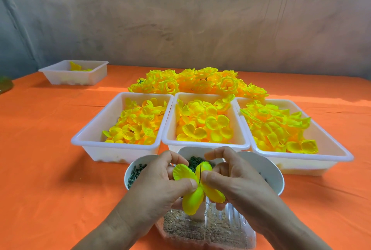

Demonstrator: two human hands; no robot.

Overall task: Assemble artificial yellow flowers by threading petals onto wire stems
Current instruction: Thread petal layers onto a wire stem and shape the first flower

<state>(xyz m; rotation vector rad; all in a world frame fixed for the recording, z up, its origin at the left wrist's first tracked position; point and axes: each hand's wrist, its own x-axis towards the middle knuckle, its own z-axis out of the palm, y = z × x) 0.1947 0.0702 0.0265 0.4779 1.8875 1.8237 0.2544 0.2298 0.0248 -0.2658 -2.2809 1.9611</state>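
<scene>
Both my hands hold a yellow petal piece (192, 195) above the near bowls. A thin dark wire stem (200, 172) sticks up through its middle. My left hand (158, 185) pinches the petal with thumb and fingers from the left. My right hand (236, 181) pinches it at the wire from the right. Three white trays of loose yellow petals stand behind: left tray (94, 129), middle tray (206, 145), right tray (339, 149). A heap of finished yellow flowers (196, 83) lies beyond them.
Three white bowls sit under my hands: the left bowl (132, 169) and the middle bowl (192, 152) hold small dark green parts, while the right bowl (265, 167) is partly hidden. A clear plastic container (220, 227) with brown granules lies nearest. A fourth white tray (74, 73) stands far left on the orange cloth (50, 149).
</scene>
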